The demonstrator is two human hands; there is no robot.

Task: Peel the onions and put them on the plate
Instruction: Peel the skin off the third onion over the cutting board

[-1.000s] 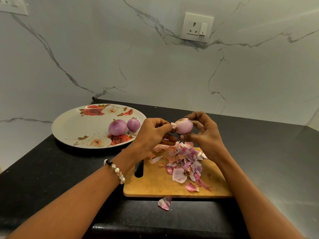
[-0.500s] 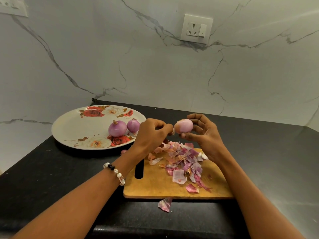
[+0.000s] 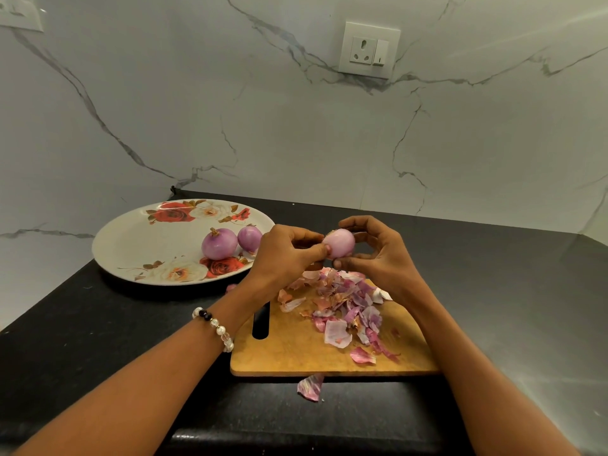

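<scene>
Pale pink and mostly bare, the onion (image 3: pixel 339 243) sits between my two hands, raised above the far edge of the board (image 3: pixel 296 350). My right hand (image 3: pixel 378 255) cups it from the right, fingers curled over its top and thumb under it. My left hand (image 3: pixel 283 255) pinches at its left side, thumb and forefinger closed on the surface there; whether a flake of skin is between them I cannot tell.

Directly below the grip lies a heap of peels (image 3: pixel 342 304), pink, purple and papery tan, spread toward me across the wooden board. One loose peel (image 3: pixel 311 386) has landed off the board's near edge on the black counter (image 3: pixel 98 340). A beaded bracelet (image 3: pixel 215 327) circles my left wrist.

Left of the grip, just beyond my left knuckles, is the plate (image 3: pixel 131 245), white with red and cream roses. Two peeled onions (image 3: pixel 219 244) rest on its right side, touching each other, the nearer one larger, with a stub of brown stem.

Above and behind the grip, on the veined marble wall (image 3: pixel 296 126), is a white socket (image 3: pixel 370 49) with a switch; no writing on it is legible.
</scene>
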